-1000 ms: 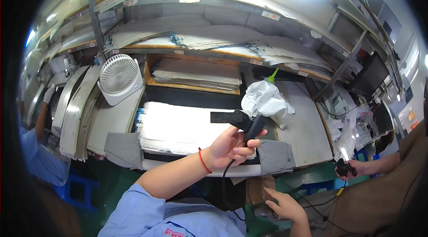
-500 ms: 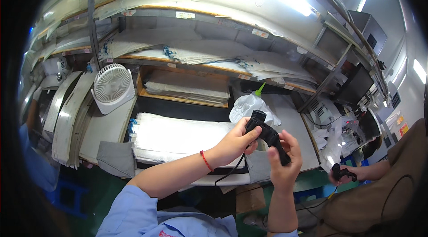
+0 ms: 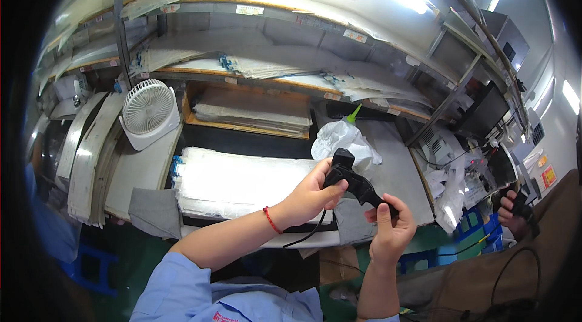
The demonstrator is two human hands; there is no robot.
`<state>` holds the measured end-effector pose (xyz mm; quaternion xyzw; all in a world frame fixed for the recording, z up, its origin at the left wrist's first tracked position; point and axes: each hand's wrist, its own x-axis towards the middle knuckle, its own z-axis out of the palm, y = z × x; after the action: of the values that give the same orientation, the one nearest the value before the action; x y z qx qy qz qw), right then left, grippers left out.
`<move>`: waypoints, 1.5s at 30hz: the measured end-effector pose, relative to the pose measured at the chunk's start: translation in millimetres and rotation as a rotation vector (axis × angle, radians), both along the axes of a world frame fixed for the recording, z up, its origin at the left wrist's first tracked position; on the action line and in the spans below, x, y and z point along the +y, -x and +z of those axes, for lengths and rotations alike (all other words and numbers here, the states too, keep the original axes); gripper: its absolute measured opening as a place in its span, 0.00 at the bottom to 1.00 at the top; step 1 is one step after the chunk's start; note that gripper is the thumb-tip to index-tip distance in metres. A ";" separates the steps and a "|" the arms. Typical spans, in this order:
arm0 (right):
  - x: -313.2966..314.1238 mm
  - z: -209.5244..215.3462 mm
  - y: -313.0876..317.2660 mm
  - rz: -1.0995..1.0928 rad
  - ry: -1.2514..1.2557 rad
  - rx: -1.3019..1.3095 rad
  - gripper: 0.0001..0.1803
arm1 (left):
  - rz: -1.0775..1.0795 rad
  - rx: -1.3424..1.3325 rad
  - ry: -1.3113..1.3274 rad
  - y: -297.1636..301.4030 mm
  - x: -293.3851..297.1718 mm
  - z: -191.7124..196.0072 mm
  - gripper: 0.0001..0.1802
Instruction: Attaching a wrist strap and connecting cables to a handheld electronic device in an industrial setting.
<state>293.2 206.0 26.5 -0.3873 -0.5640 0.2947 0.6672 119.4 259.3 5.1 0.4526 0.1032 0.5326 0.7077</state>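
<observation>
A black device [image 3: 344, 170] with a boxy head, a curved band-like body and a trailing cable is held up in front of me. My left hand [image 3: 312, 193] is closed around its boxy end, thumb on top. At the narrow lower end, my right hand [image 3: 393, 228] pinches the tip between thumb and fingers. The exact kind of device does not show. Beneath my left hand lies a stack of long white sheets [image 3: 242, 179] with blue tabs at its left end. Just beyond the device sits a white plastic bag [image 3: 342, 140] with a green nozzle tip [image 3: 354, 114].
A white fan [image 3: 148, 114] stands at the left beside stacked curved panels [image 3: 85, 158]. Shelves [image 3: 273, 82] with sheet stacks span the back. Grey cloths [image 3: 154, 213] hang over the front edge. At the right, a co-worker's hand [image 3: 508, 213] holds a similar black device [image 3: 522, 207].
My right hand has closed on the lower end of the device, which is turned more outstretched. The co-worker's hand with its black device has moved up and right.
</observation>
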 end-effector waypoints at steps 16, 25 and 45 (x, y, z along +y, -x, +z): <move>10.4 -15.3 -3.0 -0.382 -0.496 -0.666 0.11 | 0.146 0.034 0.141 3.8 -9.9 -6.4 0.24; 11.7 -14.4 -1.5 -0.359 -0.451 -0.682 0.10 | 0.095 0.058 0.095 4.7 -16.4 -7.4 0.27; -12.2 -2.2 -5.0 0.334 0.168 -0.185 0.15 | 0.011 0.079 -0.610 37.9 1.3 -31.9 0.27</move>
<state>298.2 193.8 24.3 -0.3681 -0.6526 0.4106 0.5196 81.5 260.6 -26.7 0.6641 -0.0316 0.5245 0.5318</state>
